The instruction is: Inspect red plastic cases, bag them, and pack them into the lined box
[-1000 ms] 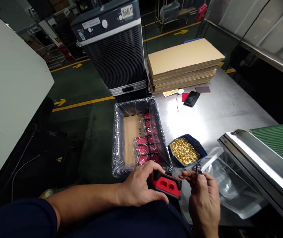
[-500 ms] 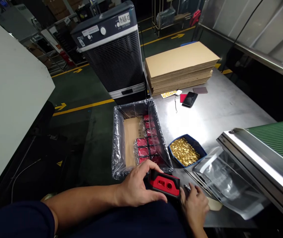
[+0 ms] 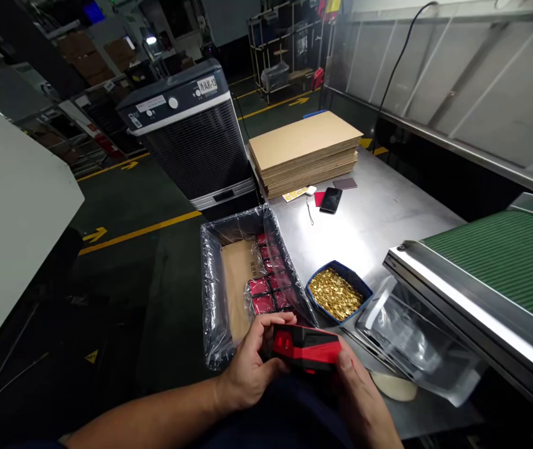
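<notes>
"Right hand (image 3: 364, 399) has come up off the brushed-steel table (image 3: 388, 237) onto that red-and-black plastic device (image 3: 306, 347), yes?"

"Yes, its fingers are closed around one end, and the left hand (image 3: 252, 362) grips the other."

"Where's the device?"

"Held in both hands, just in front of the clear-plastic-lined cardboard carton (image 3: 214, 299) of red packs (image 3: 261, 304), near a blue tray of gold pieces (image 3: 348, 269)."

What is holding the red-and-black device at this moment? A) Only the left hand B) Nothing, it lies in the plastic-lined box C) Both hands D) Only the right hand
C: the left hand grips one end of the red-and-black device, and the right hand grips the other.
</notes>
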Demonstrator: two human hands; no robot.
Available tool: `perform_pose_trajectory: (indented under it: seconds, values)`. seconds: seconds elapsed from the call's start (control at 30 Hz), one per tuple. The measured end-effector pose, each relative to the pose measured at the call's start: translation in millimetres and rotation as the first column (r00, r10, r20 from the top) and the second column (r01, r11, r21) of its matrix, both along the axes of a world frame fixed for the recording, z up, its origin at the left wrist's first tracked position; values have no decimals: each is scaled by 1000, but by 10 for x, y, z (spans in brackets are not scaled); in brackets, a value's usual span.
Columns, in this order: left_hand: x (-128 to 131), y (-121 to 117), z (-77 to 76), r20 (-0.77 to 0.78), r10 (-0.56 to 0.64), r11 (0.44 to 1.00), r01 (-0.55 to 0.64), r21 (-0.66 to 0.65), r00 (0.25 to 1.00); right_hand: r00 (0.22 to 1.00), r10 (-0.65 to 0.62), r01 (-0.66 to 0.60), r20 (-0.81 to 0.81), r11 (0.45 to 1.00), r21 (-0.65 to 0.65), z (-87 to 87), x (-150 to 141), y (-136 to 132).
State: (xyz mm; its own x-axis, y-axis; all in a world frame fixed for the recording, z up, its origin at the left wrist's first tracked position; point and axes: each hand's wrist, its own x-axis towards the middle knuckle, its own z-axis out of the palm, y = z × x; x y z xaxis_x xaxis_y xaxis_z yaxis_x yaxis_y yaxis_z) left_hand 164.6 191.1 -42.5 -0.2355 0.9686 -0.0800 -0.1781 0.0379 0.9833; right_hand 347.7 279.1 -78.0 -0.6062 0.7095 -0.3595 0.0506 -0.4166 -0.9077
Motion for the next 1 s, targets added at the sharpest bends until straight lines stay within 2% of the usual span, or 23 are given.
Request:
perform_pose_trajectory:
  seconds: [0.13,0.27,0.37,0.47,0.53,0.6,0.67,0.77,0.87,1.0]
  values:
    - [-18,-8,16,4,-45,992,46,-118,999,981,-44,23,190,994,111,121,38,95]
    - [-70,-20,48,40,-119,976,124,-179,992,971,-94,58,218,984,166,182,38,111]
    - [-168,0,80,41,-229,948,233,-217,972,977,-42,-13,208,967,255,144,40,57]
    - [-269,96,126,-107,-420,872,368,-324,901,972,73,-142,222,938,317,89,29,-30]
    - [-314,175,150,-188,-562,803,477,-359,805,966,157,-213,203,933,290,64,19,-81]
    - [-336,227,153,-192,-633,761,558,-332,750,968,201,-234,150,940,250,56,17,-106]
    - [-342,233,132,-151,-622,770,565,-296,768,975,206,-217,79,960,175,62,25,-98]
    - [-335,188,79,-136,-553,805,484,-345,822,980,199,-200,23,980,15,85,31,-50]
    - [-325,158,36,-216,-535,807,419,-416,817,971,235,-232,53,971,-52,122,-3,3]
    - [-337,177,-3,-230,-524,820,413,-396,820,964,267,-263,8,953,-151,176,-94,73]
